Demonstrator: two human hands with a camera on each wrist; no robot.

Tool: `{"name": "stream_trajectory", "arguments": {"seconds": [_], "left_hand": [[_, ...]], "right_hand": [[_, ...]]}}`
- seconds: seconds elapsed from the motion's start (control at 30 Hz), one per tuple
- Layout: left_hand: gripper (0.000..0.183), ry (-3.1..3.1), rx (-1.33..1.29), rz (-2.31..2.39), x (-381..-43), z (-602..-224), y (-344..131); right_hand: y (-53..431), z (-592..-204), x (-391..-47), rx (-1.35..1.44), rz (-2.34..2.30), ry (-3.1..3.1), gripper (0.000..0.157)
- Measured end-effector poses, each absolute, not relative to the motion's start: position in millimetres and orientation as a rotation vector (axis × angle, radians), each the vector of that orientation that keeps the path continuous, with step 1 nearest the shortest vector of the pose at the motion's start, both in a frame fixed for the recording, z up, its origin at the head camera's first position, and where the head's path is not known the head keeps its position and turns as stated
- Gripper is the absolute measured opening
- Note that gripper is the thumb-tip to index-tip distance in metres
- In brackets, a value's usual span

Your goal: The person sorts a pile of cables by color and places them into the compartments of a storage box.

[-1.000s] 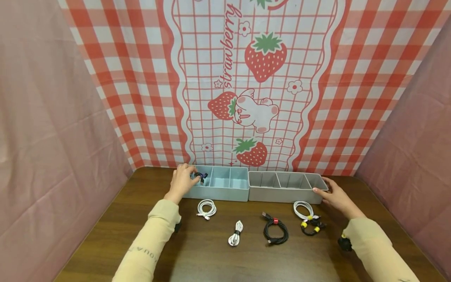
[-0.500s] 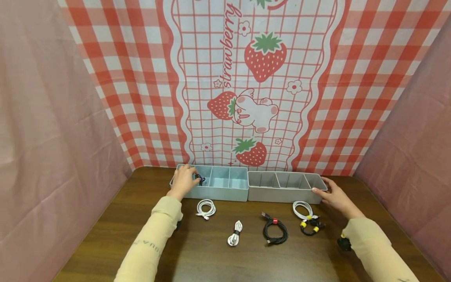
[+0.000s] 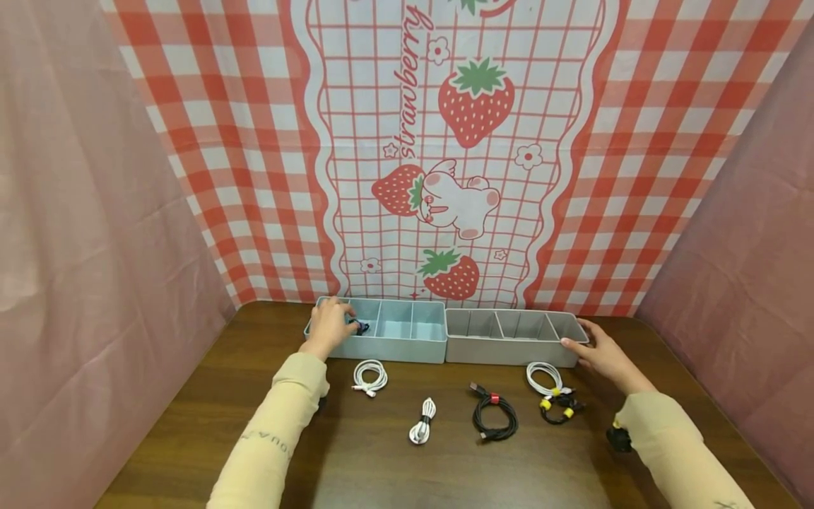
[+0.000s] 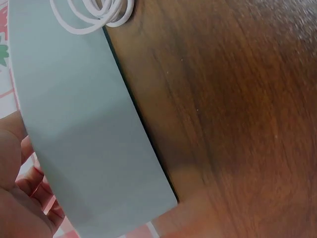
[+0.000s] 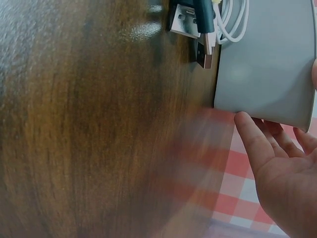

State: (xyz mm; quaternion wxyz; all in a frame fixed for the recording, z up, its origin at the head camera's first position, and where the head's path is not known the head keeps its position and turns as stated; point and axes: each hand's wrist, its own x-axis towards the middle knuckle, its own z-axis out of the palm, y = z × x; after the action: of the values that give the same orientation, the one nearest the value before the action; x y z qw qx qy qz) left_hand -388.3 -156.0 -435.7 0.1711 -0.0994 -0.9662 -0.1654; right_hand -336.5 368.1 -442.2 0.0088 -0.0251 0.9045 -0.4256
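Observation:
In the head view, my left hand (image 3: pixel 328 327) reaches over the left end of a light blue divided storage box (image 3: pixel 381 348). It pinches a small dark cable (image 3: pixel 362 327) with a bluish-purple tint, low inside one compartment; the hand partly covers the cable. The left wrist view shows that hand behind the box's long wall (image 4: pixel 89 119). My right hand (image 3: pixel 604 355) holds the right end of a grey divided storage box (image 3: pixel 509 351), thumb by its front corner. Seen from the right wrist, a fingertip touches the bottom edge of the grey end (image 5: pixel 267 74).
Both boxes stand end to end before the checked cloth. On the wooden table (image 3: pixel 356 466) lie two coiled white cables (image 3: pixel 384 379) (image 3: pixel 529 375), a bundled white cable (image 3: pixel 422 422), a black cable with red tie (image 3: pixel 510 417) and a short black cable with yellow ties (image 3: pixel 555 419).
The dark cable in my left hand has gone lower into the blue box's compartment. My right hand stays at the grey box's end. The cables on the table have not moved.

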Motion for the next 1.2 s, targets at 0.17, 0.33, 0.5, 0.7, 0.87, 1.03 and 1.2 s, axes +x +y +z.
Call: {"name": "stream_trajectory", "arguments": {"seconds": [0.17, 0.33, 0.5, 0.7, 0.87, 1.03, 1.2], "left_hand": [[0.024, -2.716, -0.288, -0.469, -387.7, -431.0, -160.5], [0.027, -2.687, -0.312, -0.485, -382.6, -419.6, -161.9], [0.03, -2.675, -0.332, -0.504, -375.6, -406.8, -159.8], [0.03, -2.652, -0.35, -0.519, -367.0, -395.1, -156.1], [0.03, -2.656, -0.362, -0.505, -360.3, -387.0, -152.0], [0.031, -2.665, -0.376, -0.501, -353.4, -378.3, -147.4], [0.035, -2.675, -0.377, -0.493, -346.1, -370.2, -142.7]], "right_hand": [[368.3, -441.6, -336.3, -0.086, -1.342, 2.814, 0.084], [368.8, -442.1, -336.3, -0.087, -1.344, 2.818, 0.083], [369.1, -442.5, -336.8, -0.082, -1.337, 2.829, 0.083], [369.4, -443.8, -337.2, -0.105, -1.336, 2.829, 0.082], [369.7, -444.4, -337.4, -0.131, -1.331, 2.829, 0.08], [369.1, -442.9, -336.7, -0.123, -1.321, 2.838, 0.08], [368.5, -441.9, -336.5, -0.109, -1.316, 2.836, 0.081]]}}
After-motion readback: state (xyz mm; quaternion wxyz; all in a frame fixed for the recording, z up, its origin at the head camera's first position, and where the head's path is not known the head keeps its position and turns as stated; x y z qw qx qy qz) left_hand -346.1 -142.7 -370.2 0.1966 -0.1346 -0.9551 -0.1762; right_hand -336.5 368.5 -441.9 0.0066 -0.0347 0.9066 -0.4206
